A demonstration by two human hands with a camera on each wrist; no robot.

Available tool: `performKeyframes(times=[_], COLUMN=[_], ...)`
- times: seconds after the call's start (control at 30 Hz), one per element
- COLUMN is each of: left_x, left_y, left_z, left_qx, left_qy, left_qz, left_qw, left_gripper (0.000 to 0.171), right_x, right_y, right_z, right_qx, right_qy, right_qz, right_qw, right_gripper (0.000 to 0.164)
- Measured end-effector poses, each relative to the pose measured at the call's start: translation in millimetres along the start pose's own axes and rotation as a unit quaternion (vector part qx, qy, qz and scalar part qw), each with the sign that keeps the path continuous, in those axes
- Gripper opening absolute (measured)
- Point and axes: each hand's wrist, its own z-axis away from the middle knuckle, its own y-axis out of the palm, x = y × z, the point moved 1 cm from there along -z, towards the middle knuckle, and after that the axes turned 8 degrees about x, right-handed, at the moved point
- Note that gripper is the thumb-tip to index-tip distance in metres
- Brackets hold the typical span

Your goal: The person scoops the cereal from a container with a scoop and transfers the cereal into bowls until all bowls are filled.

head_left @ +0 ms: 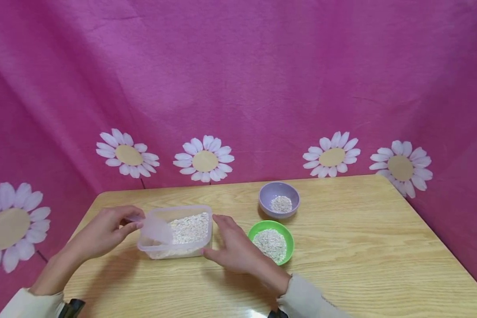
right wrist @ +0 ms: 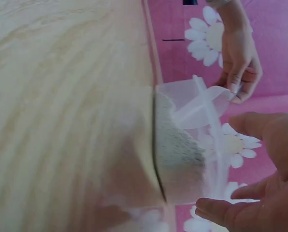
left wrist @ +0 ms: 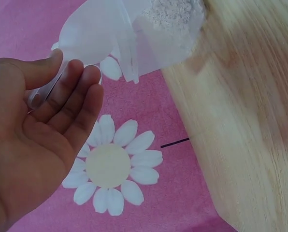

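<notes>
My left hand [head_left: 109, 229] pinches the handle of a translucent white scoop [head_left: 157, 227]. The scoop's broad end dips into a clear plastic container [head_left: 174, 253] at the left of the table, tilted at its left side. Pale flakes that look like rolled oats [head_left: 191, 229] are heaped toward the container's right. At that right end is my right hand [head_left: 236, 247], thumb and fingers spread, fingertips right at the rim. The right wrist view shows its fingers [right wrist: 250, 126] extended beside the container wall [right wrist: 182, 193].
A green bowl [head_left: 291, 247] of flakes stands just right of my right hand. Behind it is a purple bowl [head_left: 265, 198] with a smaller heap of flakes. Pink cloth with daisies [head_left: 238, 88] hangs along the back and sides of the wooden table [head_left: 381, 251].
</notes>
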Motion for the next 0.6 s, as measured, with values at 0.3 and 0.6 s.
performKeyframes(times=[0.3,0.6], left_x=[0.2,-2.9], left_y=[12.5,31.3], left_z=[-4.2,-4.1], left_qx=[0.041,0.017], left_qy=[-0.002,0.017], left_qz=[0.039,0.085], left_qw=[0.9984,0.9961], left_gripper=[0.008,0.010], right_x=[-8.6,-10.5], right_y=[11.8,18.6], right_z=[-7.7,-11.9], right_qx=[-0.004,-0.003], right_qy=[0.017,-0.010], right_qz=[-0.014,-0.068], right_qw=[1.000,0.998], right_gripper=[0.089,0.083])
